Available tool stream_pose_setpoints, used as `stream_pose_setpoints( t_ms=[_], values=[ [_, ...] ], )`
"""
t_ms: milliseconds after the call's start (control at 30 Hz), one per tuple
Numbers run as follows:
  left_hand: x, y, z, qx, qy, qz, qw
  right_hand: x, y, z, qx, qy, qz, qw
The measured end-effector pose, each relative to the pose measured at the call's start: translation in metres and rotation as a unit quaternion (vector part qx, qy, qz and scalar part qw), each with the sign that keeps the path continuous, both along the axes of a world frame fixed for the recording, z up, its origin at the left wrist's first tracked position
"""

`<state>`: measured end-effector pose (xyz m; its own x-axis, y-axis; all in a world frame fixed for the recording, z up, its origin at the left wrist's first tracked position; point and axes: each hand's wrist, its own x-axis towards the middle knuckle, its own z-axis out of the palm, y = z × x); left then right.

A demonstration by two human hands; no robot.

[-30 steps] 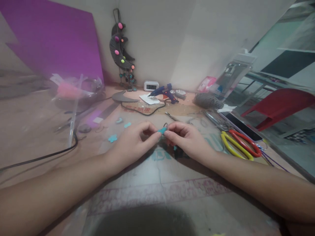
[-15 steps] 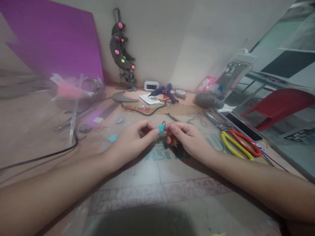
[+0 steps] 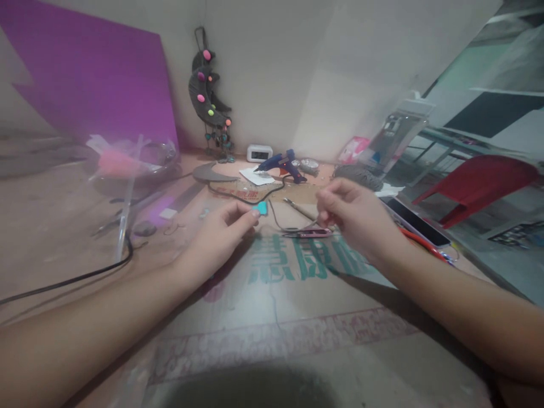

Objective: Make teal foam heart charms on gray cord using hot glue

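Observation:
My left hand (image 3: 221, 232) pinches a small teal felt piece (image 3: 260, 208) between thumb and fingertips, just above the cardboard sheet (image 3: 297, 317). A thin grey thread (image 3: 276, 221) runs from that piece toward my right hand (image 3: 357, 218), which is raised to the right with its fingers pinched together on the thread's end. Below my right hand lie small pink thread snips (image 3: 308, 232) on the cardboard.
A blue glue gun (image 3: 283, 164) with its black cord, a white clock (image 3: 259, 153) and a dark moon-shaped hanging (image 3: 208, 96) stand at the back. Red-handled scissors (image 3: 420, 241) and a phone (image 3: 419, 218) lie right. A purple sheet (image 3: 97, 85) leans left; a black cable (image 3: 76, 277) crosses there.
My right hand has let go of the teal piece and pulled up and to the right, drawing the thread out. The snips beneath it are now uncovered. My left hand shifted slightly left.

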<state>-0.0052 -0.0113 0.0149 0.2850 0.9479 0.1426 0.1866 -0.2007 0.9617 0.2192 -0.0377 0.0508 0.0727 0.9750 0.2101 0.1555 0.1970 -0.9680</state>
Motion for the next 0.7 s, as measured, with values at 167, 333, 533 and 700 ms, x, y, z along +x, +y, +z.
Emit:
stream_pose_setpoints(
  t_ms=[167,333,533,700],
  values=[
    [0.0,0.003,-0.002,-0.005,-0.007,-0.005,1.0,0.022,0.01,0.026,0.075,-0.172,-0.029,0.982],
    [0.001,0.003,-0.004,-0.019,-0.028,-0.012,0.999,0.027,0.018,0.016,0.061,-0.271,-0.045,0.96],
    [0.001,0.004,-0.003,-0.025,-0.032,-0.011,0.999,0.034,0.021,0.017,0.023,-0.408,-0.007,0.913],
    [0.0,0.006,-0.005,-0.022,-0.039,-0.011,0.999,0.037,0.014,0.015,-0.04,-0.57,0.157,0.805]
  ],
)
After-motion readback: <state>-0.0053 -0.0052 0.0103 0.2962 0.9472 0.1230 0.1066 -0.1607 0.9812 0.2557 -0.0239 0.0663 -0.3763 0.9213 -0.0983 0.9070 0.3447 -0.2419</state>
